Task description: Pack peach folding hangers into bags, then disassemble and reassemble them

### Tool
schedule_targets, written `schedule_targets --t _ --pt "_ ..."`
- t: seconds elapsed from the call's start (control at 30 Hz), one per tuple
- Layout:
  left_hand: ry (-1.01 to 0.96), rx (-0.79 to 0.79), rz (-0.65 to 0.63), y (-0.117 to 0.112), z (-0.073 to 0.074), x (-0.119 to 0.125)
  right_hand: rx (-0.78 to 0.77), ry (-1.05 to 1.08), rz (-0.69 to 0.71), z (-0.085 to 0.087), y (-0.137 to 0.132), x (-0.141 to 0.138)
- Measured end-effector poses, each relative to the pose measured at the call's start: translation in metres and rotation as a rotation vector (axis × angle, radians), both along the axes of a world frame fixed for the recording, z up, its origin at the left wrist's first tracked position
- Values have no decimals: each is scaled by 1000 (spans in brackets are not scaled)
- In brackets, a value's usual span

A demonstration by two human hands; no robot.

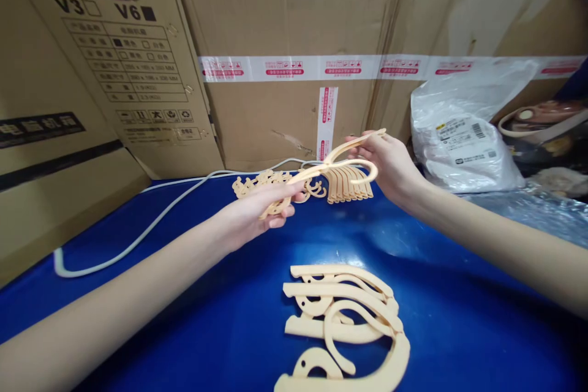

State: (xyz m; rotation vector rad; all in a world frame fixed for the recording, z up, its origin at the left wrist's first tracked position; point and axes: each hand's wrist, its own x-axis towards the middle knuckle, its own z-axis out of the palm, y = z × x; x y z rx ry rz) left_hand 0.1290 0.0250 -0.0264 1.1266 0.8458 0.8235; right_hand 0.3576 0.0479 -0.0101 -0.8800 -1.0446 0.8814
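Note:
A cream plastic folding hanger [327, 167] is held up in the air between my two hands, its hook curving toward the right. My left hand [250, 211] is closed around one arm of it, thumb on top. The fingers of my right hand [390, 162] pinch the tip of the other arm. Behind the hanger, a row of cream hanger arms [349, 187] lies side by side, partly covered by it. A heap of small cream hanger parts [250, 185] sits behind my left hand. Closer to me, several folded cream hangers [349, 334] lie stacked and overlapping.
The work surface [206, 324] is glossy blue. A white cable [160, 220] loops across its left side. Cardboard boxes [275, 18] wall off the back and left. On the right are a white plastic parcel bag [463, 141] and clear plastic wrap [537, 214].

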Motion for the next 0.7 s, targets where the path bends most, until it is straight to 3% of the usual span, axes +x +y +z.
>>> schedule_targets --t 0.1,0.27,0.53,0.7 --pt "11 21 60 7 -1 -8 -11 -166 33 -5 8 15" --pt "37 63 98 11 -2 -10 146 -757 88 -9 13 31" --pt "85 77 -41 -4 -5 -3 364 -1666 -247 -13 -26 -4" --pt "22 96 -210 -9 -2 -3 399 -1892 -296 -16 -34 -9"
